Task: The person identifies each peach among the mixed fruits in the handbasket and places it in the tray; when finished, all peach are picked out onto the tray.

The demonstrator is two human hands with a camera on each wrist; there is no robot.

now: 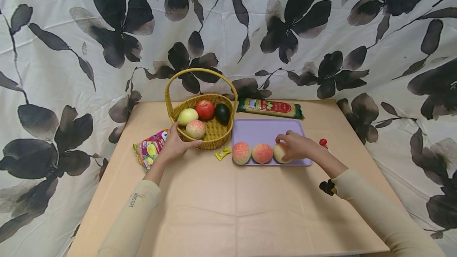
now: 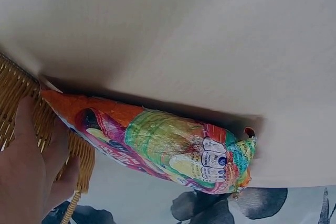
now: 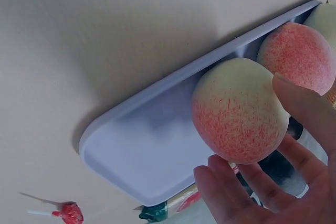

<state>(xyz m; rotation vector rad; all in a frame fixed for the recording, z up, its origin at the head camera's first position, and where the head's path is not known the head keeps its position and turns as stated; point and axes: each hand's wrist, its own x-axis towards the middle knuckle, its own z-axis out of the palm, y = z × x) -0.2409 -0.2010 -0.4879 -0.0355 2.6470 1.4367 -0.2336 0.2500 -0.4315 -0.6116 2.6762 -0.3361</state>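
Note:
In the head view my right hand (image 1: 294,146) holds a pale-and-pink peach (image 3: 241,111) at the right end of a row on the lavender tray (image 1: 267,128). The right wrist view shows my thumb on one side of it and fingers on the other. Two pinker peaches, a left one (image 1: 241,153) and a middle one (image 1: 262,153), sit beside it. My left hand (image 1: 175,146) rests its fairly straight fingers (image 2: 26,124) against the outside of a wicker basket (image 1: 214,144). Inside the basket are a peach (image 1: 195,129), a pale green fruit (image 1: 187,117), a red fruit (image 1: 205,110) and a dark avocado-like one (image 1: 222,114).
A colourful candy bag (image 1: 150,150) leans by the basket's left side, near my left wrist. A yellow wrapped candy (image 1: 223,154) lies between basket and tray. Behind the tray is a long green-gold packet (image 1: 271,107). A red lollipop (image 1: 323,142) lies right of the tray.

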